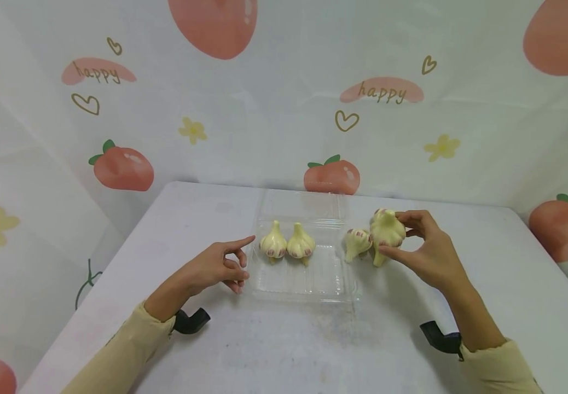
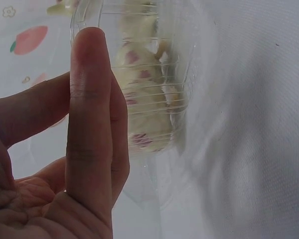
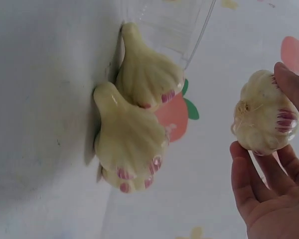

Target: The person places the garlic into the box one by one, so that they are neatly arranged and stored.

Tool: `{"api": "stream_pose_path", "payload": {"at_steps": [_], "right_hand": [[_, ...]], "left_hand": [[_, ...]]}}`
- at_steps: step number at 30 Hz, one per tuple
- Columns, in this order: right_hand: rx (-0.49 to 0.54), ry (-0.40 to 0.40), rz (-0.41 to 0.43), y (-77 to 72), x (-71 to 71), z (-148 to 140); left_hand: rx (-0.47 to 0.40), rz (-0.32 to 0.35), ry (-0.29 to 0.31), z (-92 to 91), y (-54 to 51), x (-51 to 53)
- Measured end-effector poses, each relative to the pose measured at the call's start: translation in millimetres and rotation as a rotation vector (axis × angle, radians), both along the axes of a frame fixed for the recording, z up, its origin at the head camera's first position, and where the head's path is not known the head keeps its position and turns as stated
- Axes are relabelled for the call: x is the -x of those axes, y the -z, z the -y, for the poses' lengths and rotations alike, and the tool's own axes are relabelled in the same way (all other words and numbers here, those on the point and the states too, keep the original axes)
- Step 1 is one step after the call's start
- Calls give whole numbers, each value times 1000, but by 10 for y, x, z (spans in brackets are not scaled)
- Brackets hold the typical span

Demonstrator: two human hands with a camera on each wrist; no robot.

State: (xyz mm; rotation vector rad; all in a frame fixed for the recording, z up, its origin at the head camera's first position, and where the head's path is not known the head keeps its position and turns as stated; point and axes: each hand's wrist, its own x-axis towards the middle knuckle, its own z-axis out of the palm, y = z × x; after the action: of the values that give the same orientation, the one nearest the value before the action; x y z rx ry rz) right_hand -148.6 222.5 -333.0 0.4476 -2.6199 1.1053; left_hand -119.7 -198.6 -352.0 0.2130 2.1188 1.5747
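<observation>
A garlic bulb point(image 1: 387, 227) is pinched between the thumb and fingers of my right hand point(image 1: 429, 251), raised off the table; its root end point(image 3: 244, 107) faces the right wrist camera. Beneath and beside it, more bulbs rest on the table: one garlic bulb point(image 1: 357, 242) lies by the container's right side, another is partly covered by the held one. Two garlic bulbs point(image 1: 273, 242) point(image 1: 301, 243) sit side by side in the far left part of a clear plastic container point(image 1: 299, 298). Alongside its left wall is my left hand point(image 1: 217, 268), index finger extended, holding nothing; whether it touches the wall is unclear.
The container's clear lid point(image 1: 301, 205) stands raised at the back, near the printed backdrop point(image 1: 264, 109). A white table point(image 1: 274, 350) supports everything. Black curved pieces point(image 1: 191, 321) point(image 1: 440, 336) are worn at both wrists.
</observation>
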Motion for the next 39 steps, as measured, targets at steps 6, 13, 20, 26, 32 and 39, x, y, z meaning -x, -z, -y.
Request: {"api": "stream_pose_path", "payload": {"at_steps": [6, 13, 20, 26, 32, 39], "right_hand": [[62, -44, -40, 24, 16, 91], [131, -98, -53, 44, 48, 152], [204, -148, 10, 89, 48, 203], [234, -152, 43, 112, 29, 251], [264, -161, 90, 120, 23, 275], [300, -175, 159, 131, 26, 292]], "left_hand": [[-7, -8, 6, 3, -9, -4], [-6, -13, 15, 4, -21, -2], [-9, -14, 18, 4, -21, -5], [-2, -2, 12, 7, -6, -10], [-9, -6, 16, 11, -2, -7], [-10, -18, 21, 11, -18, -13]]}}
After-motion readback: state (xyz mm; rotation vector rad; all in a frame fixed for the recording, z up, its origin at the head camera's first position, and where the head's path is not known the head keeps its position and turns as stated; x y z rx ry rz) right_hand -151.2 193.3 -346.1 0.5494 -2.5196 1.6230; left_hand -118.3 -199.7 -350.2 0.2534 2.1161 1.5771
